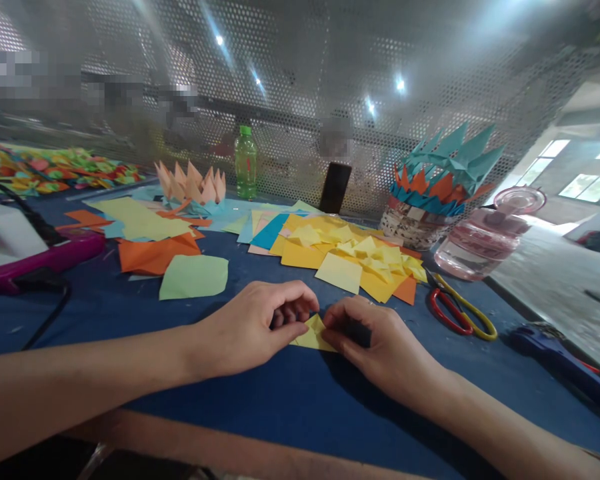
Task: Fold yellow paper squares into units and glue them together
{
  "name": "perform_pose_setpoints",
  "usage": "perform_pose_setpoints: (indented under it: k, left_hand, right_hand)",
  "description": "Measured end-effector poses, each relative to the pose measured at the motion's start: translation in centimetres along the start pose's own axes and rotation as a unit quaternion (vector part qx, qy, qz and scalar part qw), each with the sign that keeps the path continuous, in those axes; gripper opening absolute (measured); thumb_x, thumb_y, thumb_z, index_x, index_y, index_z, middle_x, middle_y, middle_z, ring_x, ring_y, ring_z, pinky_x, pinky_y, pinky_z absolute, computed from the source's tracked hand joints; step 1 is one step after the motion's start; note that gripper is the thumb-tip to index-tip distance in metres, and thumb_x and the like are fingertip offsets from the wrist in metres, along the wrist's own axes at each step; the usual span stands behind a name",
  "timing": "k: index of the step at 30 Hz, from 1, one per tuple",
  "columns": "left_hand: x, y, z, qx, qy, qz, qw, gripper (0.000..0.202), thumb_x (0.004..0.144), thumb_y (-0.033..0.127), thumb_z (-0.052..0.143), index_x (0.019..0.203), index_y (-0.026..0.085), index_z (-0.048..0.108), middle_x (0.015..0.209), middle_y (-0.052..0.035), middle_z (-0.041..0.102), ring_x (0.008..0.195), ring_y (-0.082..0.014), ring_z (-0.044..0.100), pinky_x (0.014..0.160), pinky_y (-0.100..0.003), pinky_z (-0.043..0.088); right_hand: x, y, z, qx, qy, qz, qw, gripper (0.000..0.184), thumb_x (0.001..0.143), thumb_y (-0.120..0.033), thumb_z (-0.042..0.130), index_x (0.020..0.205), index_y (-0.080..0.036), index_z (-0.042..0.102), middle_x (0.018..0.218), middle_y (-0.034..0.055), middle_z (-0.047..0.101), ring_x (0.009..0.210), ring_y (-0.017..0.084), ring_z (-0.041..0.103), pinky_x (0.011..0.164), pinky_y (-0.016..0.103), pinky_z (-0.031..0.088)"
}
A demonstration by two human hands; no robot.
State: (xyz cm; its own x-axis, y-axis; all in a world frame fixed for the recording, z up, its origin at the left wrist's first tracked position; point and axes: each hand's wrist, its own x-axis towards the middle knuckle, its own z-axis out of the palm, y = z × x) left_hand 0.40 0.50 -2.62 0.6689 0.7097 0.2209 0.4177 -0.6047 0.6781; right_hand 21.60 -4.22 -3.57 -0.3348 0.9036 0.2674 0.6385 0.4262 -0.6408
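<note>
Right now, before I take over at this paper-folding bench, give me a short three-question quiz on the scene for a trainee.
1. What colour is the folded paper between the left hand and the right hand?
2. True or false: the scissors lie to the right of the right hand.
3. Which is nearer the hands: A, the green plastic bottle, or B, the pale green paper sheet?

Key: 1 yellow; 2 true; 3 B.
</note>
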Motion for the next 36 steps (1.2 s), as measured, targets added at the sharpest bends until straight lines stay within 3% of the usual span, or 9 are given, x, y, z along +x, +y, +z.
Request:
perform_pose_setpoints:
  k: [10,22,29,36]
  left_hand:
    - [0.21,-0.23,0.08,0.062,0.026,0.099,0.993,0.012,0.085,0.006,0.059,0.080,0.015,0.066,0.082,0.0003,0.063,0.075,-0.0103,0.058,0.069,-0.021,0.041]
    - [0.11,-0.38,0.10,0.107,0.001,0.127,0.986,0.017,0.085,0.002,0.055,0.080,0.015,0.064,0.079,0.0007,0.060,0.074,-0.0109,0.056,0.068,-0.021,0.039]
    - [0.01,-0.69,-0.15,0.147,-0.025,0.169,0.974,0.020,0.092,0.007,0.047,0.082,0.015,0.062,0.085,-0.0012,0.058,0.079,-0.0127,0.055,0.071,-0.022,0.040]
    - [-0.36,-0.87,-0.39,0.206,-0.043,0.197,0.957,0.019,0.094,0.008,0.047,0.085,0.016,0.062,0.090,-0.0029,0.060,0.084,-0.0152,0.057,0.075,-0.024,0.041]
  right_hand:
    - [0.22,-0.03,0.19,-0.017,0.012,-0.023,1.000,0.015,0.081,-0.007,0.065,0.084,-0.021,0.064,0.080,-0.0022,0.066,0.075,0.014,0.060,0.071,0.027,0.046]
    - [0.53,0.41,0.28,-0.032,0.013,-0.071,0.997,0.015,0.085,-0.005,0.063,0.086,-0.020,0.067,0.084,-0.0004,0.068,0.081,0.015,0.061,0.074,0.027,0.047]
    - [0.51,0.25,0.14,-0.098,0.020,-0.171,0.980,0.015,0.092,-0.009,0.056,0.086,-0.018,0.066,0.081,0.0029,0.066,0.076,0.015,0.058,0.074,0.029,0.046]
    - [0.32,0.30,-0.11,-0.153,-0.009,-0.205,0.967,0.021,0.095,-0.007,0.047,0.087,-0.016,0.065,0.082,0.0062,0.064,0.077,0.017,0.053,0.070,0.030,0.045]
